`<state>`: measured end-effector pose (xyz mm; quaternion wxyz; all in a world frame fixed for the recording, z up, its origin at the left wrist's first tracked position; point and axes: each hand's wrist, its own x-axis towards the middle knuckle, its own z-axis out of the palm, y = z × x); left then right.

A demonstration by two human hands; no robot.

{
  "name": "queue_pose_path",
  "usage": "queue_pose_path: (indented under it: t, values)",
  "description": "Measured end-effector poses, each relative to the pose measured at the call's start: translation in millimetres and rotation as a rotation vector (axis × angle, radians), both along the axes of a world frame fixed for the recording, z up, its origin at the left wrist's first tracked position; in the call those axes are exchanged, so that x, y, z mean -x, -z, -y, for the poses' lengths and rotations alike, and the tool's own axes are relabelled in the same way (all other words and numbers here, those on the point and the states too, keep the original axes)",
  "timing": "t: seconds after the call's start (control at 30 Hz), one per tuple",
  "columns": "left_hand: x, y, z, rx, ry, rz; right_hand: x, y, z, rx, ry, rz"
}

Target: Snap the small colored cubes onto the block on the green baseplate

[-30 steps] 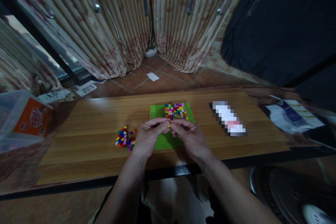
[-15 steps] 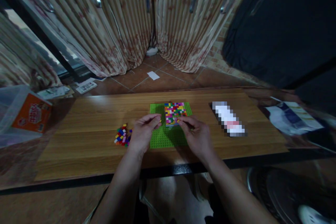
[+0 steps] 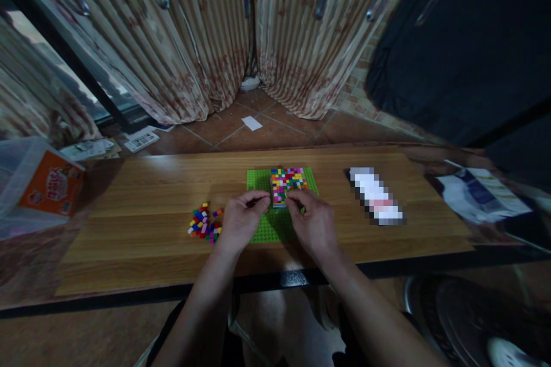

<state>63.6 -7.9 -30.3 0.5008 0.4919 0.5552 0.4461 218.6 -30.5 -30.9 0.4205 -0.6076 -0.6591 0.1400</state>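
Clock is from the baseplate centre, 12 = away from the wearer. Left hand [image 3: 241,219]: thumb and forefinger nearly together, just off the block's 8 o'clock corner; can't tell if a brick is between them. Right hand [image 3: 316,225]: thumb and forefinger pinched close at the near edge of the multicolour brick block [image 3: 287,180]; tips overlap it in view, so contact and any held piece can't be confirmed. Block sits on the green baseplate [image 3: 273,230], toward 12–1; green studs show on all sides. Loose bricks [image 3: 200,221] at 8–9, just outboard of left hand. Pixelated item [image 3: 375,196] at 3, wood showing between it and the plate. Table [image 3: 150,200]: far edge near the plate at 12, dark near edge at 6 under both forearms, long wood runs toward 9 and 4.
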Motion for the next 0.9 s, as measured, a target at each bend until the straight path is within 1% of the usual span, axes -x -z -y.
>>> queue_pose_path:
  t: [0.2,0.43,0.57,0.67,0.9]
  values:
    - [1.8,3.2,-0.3,-0.001,0.018,-0.004,1.1,1.2,-1.7,-0.006,0.019,-0.002]
    - [2.7,-1.5,1.6,-0.007,0.018,-0.018,-2.5,2.1,1.4,0.002,0.020,-0.029]
    - [3.0,-2.3,2.1,-0.012,0.022,-0.025,-3.2,2.7,1.4,-0.036,-0.011,-0.027]
    - [3.5,-1.1,1.9,-0.019,0.032,-0.036,-3.3,2.9,1.1,-0.058,-0.031,-0.028]
    - [3.5,2.7,1.7,-0.025,0.025,-0.068,-2.0,1.5,1.5,-0.046,-0.025,-0.001]
